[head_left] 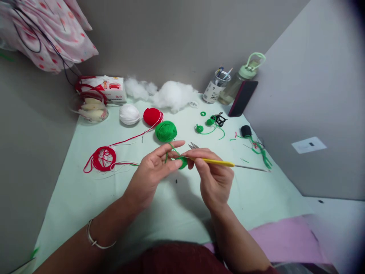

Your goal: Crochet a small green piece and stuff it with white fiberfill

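My left hand (155, 169) pinches a small green crochet piece (183, 162) between thumb and fingers, with green yarn running over the index finger to a green yarn ball (165, 131). My right hand (212, 177) grips a yellow-handled crochet hook (221, 163) whose tip meets the green piece; its metal end points right. Both hands hover over the pale green table cover (85, 190).
On the table lie a red yarn ball (152, 116), a white yarn ball (129, 114), a loose red yarn coil (104, 158), white stuffing (172, 95), small scissors (194, 145), green crochet bits (209, 123), a black spool (246, 131), a pen jar (214, 88), a bottle (242, 78), a phone (243, 98).
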Available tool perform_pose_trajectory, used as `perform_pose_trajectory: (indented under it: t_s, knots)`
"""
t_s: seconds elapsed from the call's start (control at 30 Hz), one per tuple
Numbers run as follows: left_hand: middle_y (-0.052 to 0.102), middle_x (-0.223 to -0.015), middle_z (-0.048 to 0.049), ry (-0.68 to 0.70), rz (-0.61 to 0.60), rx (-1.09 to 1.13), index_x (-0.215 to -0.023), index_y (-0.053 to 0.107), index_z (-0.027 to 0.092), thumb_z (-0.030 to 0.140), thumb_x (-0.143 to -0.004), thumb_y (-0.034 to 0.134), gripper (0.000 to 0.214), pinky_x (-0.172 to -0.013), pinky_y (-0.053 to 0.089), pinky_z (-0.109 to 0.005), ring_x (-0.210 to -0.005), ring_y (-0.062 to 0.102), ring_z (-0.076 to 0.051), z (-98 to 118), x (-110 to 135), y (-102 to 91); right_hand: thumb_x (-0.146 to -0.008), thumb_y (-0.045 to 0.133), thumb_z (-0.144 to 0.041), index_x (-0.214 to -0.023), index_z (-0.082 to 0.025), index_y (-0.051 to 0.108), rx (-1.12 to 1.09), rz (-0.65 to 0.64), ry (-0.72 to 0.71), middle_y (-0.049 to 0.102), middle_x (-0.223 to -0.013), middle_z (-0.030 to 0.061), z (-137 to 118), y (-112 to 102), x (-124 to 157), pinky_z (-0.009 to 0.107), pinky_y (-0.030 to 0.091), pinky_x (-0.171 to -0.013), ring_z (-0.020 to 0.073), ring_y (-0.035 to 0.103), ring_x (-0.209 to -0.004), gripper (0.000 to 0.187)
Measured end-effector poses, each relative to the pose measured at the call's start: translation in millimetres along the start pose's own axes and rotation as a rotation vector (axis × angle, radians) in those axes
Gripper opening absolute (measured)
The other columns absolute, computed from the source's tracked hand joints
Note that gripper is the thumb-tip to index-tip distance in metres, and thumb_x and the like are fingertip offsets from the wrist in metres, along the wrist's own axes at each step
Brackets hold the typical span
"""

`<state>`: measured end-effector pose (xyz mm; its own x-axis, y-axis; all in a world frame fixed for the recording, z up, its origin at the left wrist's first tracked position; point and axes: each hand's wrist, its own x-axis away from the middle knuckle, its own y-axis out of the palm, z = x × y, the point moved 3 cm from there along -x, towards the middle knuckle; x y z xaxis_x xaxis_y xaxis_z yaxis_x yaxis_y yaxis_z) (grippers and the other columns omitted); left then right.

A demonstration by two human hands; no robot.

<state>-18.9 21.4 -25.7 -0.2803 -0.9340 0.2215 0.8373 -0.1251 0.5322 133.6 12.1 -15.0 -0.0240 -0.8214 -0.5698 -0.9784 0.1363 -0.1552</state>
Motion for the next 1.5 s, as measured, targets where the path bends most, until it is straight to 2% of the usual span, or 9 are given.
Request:
perform_pose_trajectory:
  t_s: [0.17,0.3,0.4,0.53,0.8,1.03,1.17,1.33,1.5]
  knots:
    - [0.064,-0.081,0.0025,-0.079,0.015,0.078,-0.127,0.08,0.024,0.029,-0.084,0.088,0.045,-0.071,0.043,-0.025,-0.067,0.049,-0.01,-4.2,-2.1,-2.0,-0.099,0.067,-0.011,-0.125,-0.032,0.077,0.332,-0.047,-0.257,0.081,-0.112,0.0067,-7.9,0.1,10.1,0.039,0.066,-0.079,0.0219,0.077,-0.096,0.035]
    - [0.052,-0.073,0.0058,-0.134,-0.019,0.173,-0.113,0.086,0.019,0.025,-0.083,0.086,0.03,-0.076,0.047,-0.026,-0.057,0.028,-0.006,-0.1,-6.9,-4.6,-0.104,0.063,-0.022,-0.109,-0.027,0.08,0.036,0.095,-0.035,0.08,-0.093,0.0051,1.0,-11.1,1.2,0.035,0.062,-0.065,0.0188,0.073,-0.075,0.019]
    - [0.06,-0.081,0.0024,-0.07,-0.011,0.1,-0.113,0.086,0.023,0.024,-0.084,0.085,0.029,-0.081,0.047,-0.027,-0.067,0.045,-0.009,2.2,-7.2,-5.9,-0.105,0.064,-0.033,-0.099,-0.024,0.08,-0.218,0.082,0.167,0.078,-0.086,0.004,8.7,-10.2,-4.9,0.031,0.057,-0.058,0.0163,0.068,-0.067,0.019]
    - [0.069,-0.095,-0.0017,-0.004,-0.047,-0.053,-0.118,0.085,0.029,0.027,-0.086,0.085,0.032,-0.093,0.046,-0.032,-0.094,0.06,-0.018,0.0,-3.8,-4.3,-0.102,0.069,-0.036,-0.1,-0.025,0.081,-0.199,-0.007,0.215,0.081,-0.093,0.0043,11.3,-5.5,-5.3,0.033,0.058,-0.065,0.0173,0.071,-0.076,0.017]
    - [0.064,-0.093,-0.0002,0.047,-0.031,-0.166,-0.118,0.084,0.033,0.025,-0.089,0.08,0.03,-0.09,0.045,-0.031,-0.094,0.057,-0.018,2.1,-1.1,-8.5,-0.107,0.06,-0.037,-0.098,-0.022,0.073,-0.352,-0.001,0.271,0.08,-0.09,0.0032,12.4,-8.7,-8.4,0.03,0.059,-0.063,0.0144,0.073,-0.067,0.022]
    - [0.064,-0.092,0.0014,0.172,0.087,-0.313,-0.126,0.081,0.032,0.02,-0.089,0.081,0.04,-0.089,0.043,-0.028,-0.09,0.055,-0.015,0.3,0.6,-9.9,-0.108,0.054,-0.017,-0.113,-0.025,0.073,0.194,-0.063,-0.132,0.08,-0.097,0.0044,-5.2,-3.9,2.3,0.034,0.063,-0.073,0.0178,0.076,-0.081,0.021]
    - [0.064,-0.085,0.0025,0.026,0.055,-0.045,-0.134,0.076,0.026,0.027,-0.082,0.089,0.054,-0.081,0.046,-0.026,-0.076,0.053,-0.011,-4.7,-1.4,-4.0,-0.101,0.062,-0.009,-0.121,-0.026,0.076,0.505,-0.091,-0.425,0.08,-0.108,0.0088,-10.0,2.1,11.4,0.035,0.063,-0.081,0.0212,0.077,-0.095,0.029]
    - [0.039,-0.058,0.0129,-0.148,-0.011,0.186,-0.125,0.08,0.018,0.024,-0.084,0.087,0.042,-0.083,0.05,-0.025,-0.051,0.022,-0.004,0.3,-2.4,-0.1,-0.104,0.059,-0.015,-0.112,-0.026,0.079,0.066,0.067,-0.13,0.079,-0.094,0.0051,-3.8,-8.2,2.5,0.035,0.06,-0.069,0.0182,0.072,-0.076,0.024]
    - [0.065,-0.079,0.0043,-0.044,-0.017,0.08,-0.125,0.08,0.024,0.02,-0.082,0.086,0.044,-0.076,0.048,-0.025,-0.062,0.047,-0.007,2.0,-1.2,-0.7,-0.105,0.063,-0.027,-0.104,-0.026,0.081,-0.18,0.002,0.093,0.079,-0.096,0.0047,5.7,-3.7,-4.1,0.033,0.058,-0.063,0.0172,0.071,-0.076,0.018]
